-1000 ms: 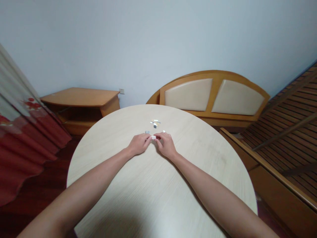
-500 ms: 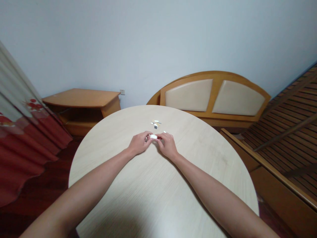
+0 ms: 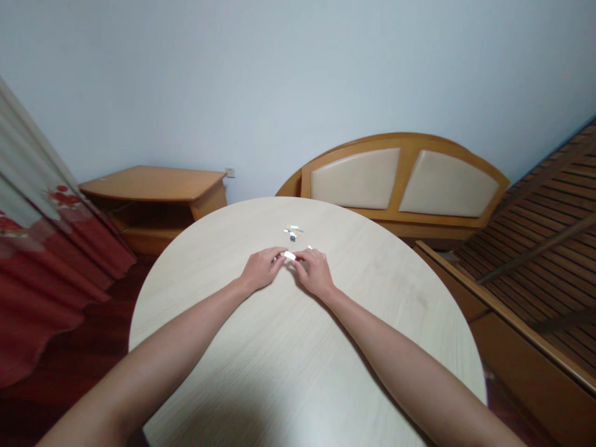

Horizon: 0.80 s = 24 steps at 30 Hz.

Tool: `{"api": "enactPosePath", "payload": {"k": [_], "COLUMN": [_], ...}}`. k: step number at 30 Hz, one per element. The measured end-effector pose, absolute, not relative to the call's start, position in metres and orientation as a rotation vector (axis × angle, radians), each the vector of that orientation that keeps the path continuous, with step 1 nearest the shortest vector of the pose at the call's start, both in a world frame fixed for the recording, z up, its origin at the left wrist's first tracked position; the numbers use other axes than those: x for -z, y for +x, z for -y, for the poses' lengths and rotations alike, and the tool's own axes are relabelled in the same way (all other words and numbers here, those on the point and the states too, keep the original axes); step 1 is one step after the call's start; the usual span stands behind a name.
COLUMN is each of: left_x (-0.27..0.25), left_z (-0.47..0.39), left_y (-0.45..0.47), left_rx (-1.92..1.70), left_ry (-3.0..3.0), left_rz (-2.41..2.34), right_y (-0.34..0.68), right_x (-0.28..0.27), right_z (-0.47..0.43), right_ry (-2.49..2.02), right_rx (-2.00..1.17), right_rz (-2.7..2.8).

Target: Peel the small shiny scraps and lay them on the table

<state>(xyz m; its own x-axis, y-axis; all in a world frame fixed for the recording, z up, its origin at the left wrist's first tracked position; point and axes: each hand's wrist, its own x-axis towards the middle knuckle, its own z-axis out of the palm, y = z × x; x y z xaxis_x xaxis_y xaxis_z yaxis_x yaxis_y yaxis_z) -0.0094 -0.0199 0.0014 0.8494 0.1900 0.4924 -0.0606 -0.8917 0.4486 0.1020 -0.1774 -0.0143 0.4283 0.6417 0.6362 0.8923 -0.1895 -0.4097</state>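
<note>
A small white block-like piece (image 3: 289,256) is held between my two hands above the round table (image 3: 298,347). My left hand (image 3: 263,268) pinches its left end with thumb and fingers. At its right end, my right hand (image 3: 314,270) closes its thumb and fingertips on the same piece. Its exact kind is too small to tell. Just beyond the hands lies a little cluster of small parts (image 3: 293,231), white, yellowish and dark grey. Another small white bit (image 3: 310,248) shows right behind the right hand's fingers.
A wooden cabinet (image 3: 158,183) with an open shelf stands behind the table at left, near a red and white curtain (image 3: 51,248). Behind the table at right is a padded headboard (image 3: 358,180). A wooden bed rail (image 3: 507,316) and slats (image 3: 544,248) lie along the right.
The white piece has tilted slightly between the fingers, its right end now lower. Both hands stay in nearly the same place.
</note>
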Motion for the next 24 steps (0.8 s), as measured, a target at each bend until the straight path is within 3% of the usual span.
{"api": "enactPosePath", "payload": {"k": [24], "left_x": [-0.0014], "left_z": [0.0192], "left_y": [-0.0097], "left_rx": [-0.735], "left_ry": [2.569], "left_rz": [-0.087], "right_y": [0.1001], "right_x": [0.011], "right_z": [0.1785], "right_ry": [-1.949], "right_rx": [0.397], "right_rz": [1.296]}}
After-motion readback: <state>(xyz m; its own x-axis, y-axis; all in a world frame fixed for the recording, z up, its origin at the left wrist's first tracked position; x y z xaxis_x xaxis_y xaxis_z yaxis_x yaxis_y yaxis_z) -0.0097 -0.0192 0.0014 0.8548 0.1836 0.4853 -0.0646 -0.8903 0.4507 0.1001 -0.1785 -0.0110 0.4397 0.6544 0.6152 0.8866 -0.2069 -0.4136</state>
